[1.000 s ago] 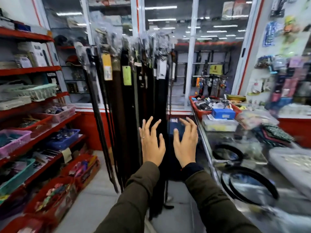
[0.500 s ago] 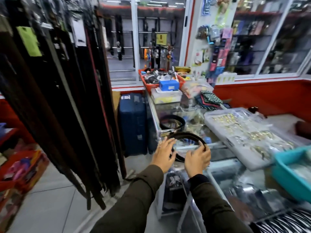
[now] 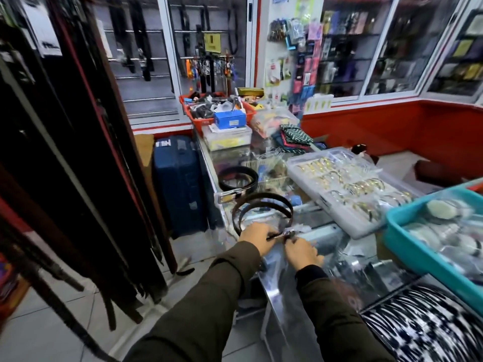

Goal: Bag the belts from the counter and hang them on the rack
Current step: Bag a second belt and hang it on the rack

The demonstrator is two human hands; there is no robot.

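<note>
Both hands, left hand [image 3: 254, 237] and right hand [image 3: 300, 250], have fingers pinched shut on the coiled dark leather belt [image 3: 261, 205] at the glass worktop [image 3: 326, 231] edge. Looks like pickup; next it needs a bag.

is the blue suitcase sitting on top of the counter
No, the blue suitcase stands upright on the floor against the glass counter's left end, below its top.

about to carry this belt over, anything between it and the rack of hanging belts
Nothing visible blocks it. Both hands, left and right, grip the coiled belt at the counter edge; only open floor lies between it and the rack to the left.
</note>
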